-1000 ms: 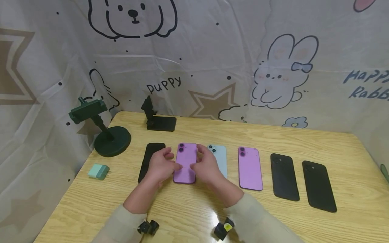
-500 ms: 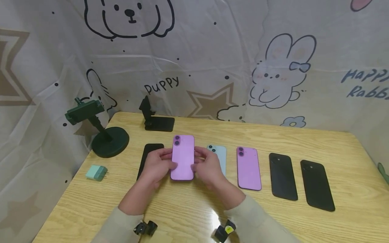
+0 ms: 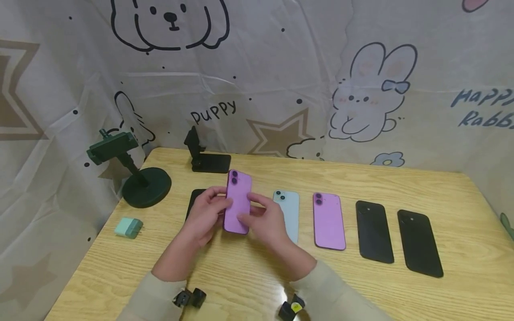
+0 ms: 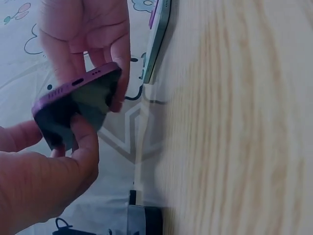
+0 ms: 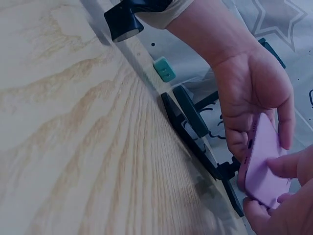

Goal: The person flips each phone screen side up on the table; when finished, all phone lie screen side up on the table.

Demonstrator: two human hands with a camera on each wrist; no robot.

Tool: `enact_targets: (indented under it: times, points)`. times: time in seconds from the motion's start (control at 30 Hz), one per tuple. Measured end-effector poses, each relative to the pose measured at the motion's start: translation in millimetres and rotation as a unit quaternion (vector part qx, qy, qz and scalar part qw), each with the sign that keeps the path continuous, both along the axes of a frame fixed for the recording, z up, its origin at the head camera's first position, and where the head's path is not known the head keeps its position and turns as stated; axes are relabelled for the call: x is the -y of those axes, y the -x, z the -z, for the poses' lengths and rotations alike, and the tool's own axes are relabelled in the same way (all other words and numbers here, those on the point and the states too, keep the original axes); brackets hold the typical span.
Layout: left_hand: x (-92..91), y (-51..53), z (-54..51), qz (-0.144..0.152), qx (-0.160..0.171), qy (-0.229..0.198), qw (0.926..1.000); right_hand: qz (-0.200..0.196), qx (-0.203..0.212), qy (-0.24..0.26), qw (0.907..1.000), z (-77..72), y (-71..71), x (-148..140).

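Observation:
Both hands hold a pink-purple smartphone [image 3: 238, 214] above the table, its camera side facing up in the head view. My left hand [image 3: 205, 214] grips its left edge, thumb on the back. On the opposite edge my right hand [image 3: 267, 220] pinches it, thumb on the back and fingers beneath. From below, the left wrist view shows the phone's dark screen [image 4: 90, 105] and its port end. A black phone [image 3: 194, 199] lies partly hidden behind the left hand. Just right of the right hand is a light blue phone [image 3: 291, 214], lying back up.
Farther right lie another pink-purple phone [image 3: 329, 223] and two black phones [image 3: 375, 232]. A dark green phone stand [image 3: 146, 187] and a green charger plug [image 3: 128, 227] are at the left. At the back stands a black folding stand [image 3: 213, 163], before a patterned cloth.
The pink-purple phone has been lifted off the table by both hands, raised, and tilted slightly. The right hand has shifted its hold on the phone. The other phones stay where they were.

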State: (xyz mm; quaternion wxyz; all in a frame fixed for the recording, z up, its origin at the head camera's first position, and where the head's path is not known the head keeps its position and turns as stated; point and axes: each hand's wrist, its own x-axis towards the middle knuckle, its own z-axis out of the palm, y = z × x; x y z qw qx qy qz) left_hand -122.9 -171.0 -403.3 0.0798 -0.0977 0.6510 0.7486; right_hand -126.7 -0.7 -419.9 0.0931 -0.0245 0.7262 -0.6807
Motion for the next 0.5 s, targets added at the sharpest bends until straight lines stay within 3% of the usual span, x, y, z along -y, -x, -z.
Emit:
enact_targets:
  times: [0.17, 0.23, 0.37, 0.5]
  points:
    - [2.5, -0.2, -2.1, 0.035, -0.015, -0.021, 0.9991, -0.016, -0.012, 0.030, 0.9993, 4.0, -0.5, 2.0]
    - [2.6, 0.1, -1.4, 0.046, -0.028, -0.009, 0.9985, -0.021, -0.010, 0.058, 0.9980, 4.3, -0.5, 2.5]
    - [1.0, 1.1, 1.7, 0.043, -0.048, 0.070, 0.9955, -0.037, 0.010, 0.127, 0.9911, 1.7, -1.1, 2.6]
    - [-0.6, 2.0, 4.7, 0.007, -0.037, 0.156, 0.9870, -0.058, 0.037, 0.181, 0.9811, -2.1, -2.8, 2.8]
